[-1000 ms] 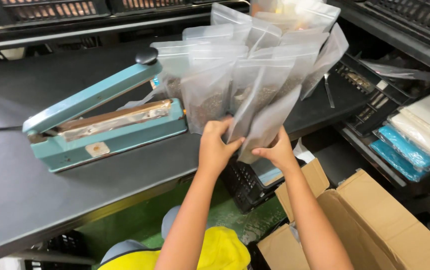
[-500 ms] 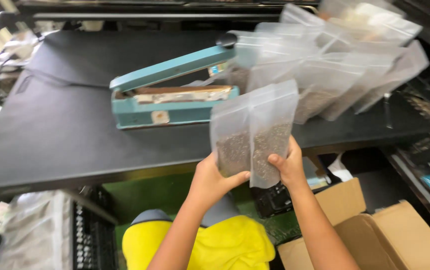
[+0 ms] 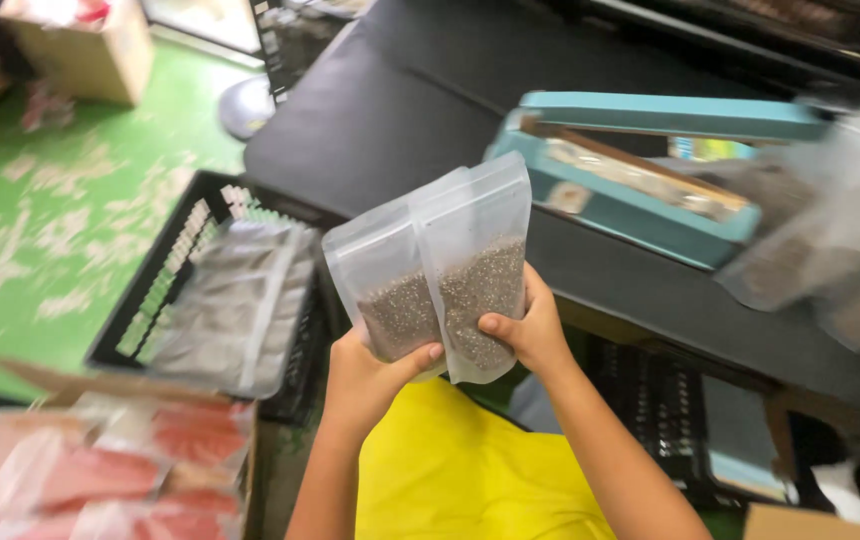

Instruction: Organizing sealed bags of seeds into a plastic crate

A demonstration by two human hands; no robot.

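Two clear plastic pouches half filled with small dark seeds are held upright side by side in front of me. My left hand [image 3: 365,378] grips the left pouch [image 3: 382,285] at its bottom, thumb across the front. My right hand [image 3: 528,328] grips the right pouch [image 3: 480,265] at its lower right edge. The pouches overlap slightly in the middle. Both hang over the gap between the black table and a black crate on the floor.
A teal heat sealer [image 3: 640,170] sits on the black table [image 3: 400,110], with a blurred stack of filled pouches [image 3: 830,250] at the right. A black crate [image 3: 220,290] holding sealed pouches stands on the green floor [image 3: 50,220]. Red-filled packets [image 3: 100,465] lie lower left.
My view has swung left toward the floor crate. Both hands carried the two pouches away from the stack on the table, down and leftward, past the sealer.
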